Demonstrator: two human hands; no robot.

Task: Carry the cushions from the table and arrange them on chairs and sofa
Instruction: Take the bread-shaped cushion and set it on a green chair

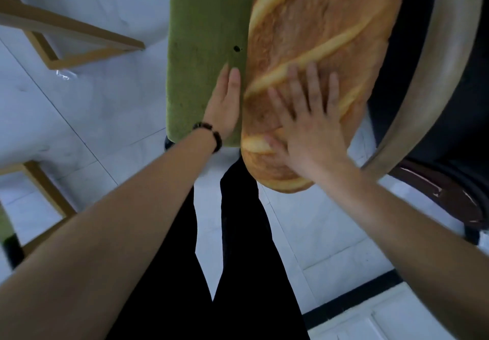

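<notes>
At the far left stood wooden chair legs [79,45] on the pale tiled floor [92,106], clear of your work. Next came the green chair back [203,48], seen from above, and your left hand [225,106] lay flat along it with the fingers straight and together, wedged into the seam between the green upholstery and the bread-shaped cushion [317,48]. That grip was open and closed on nothing; it seemed to serve as a guide, steadying the chair while keeping the cushion snug against it. A dark beaded bracelet [209,134] sat at that wrist, and the forearm ran in straight from the near left.

The cushion (printed like a crusty loaf) stood roughly upright against the right face of the chair back, its near end hanging over your dark trousers [232,233]. Your right hand [309,127] pressed on it with fingers spread wide, palm down, slightly blurred; open too, pushing rather than gripping, probably to seat the cushion in place. Further right curved the rim of a round counter [423,88].
</notes>
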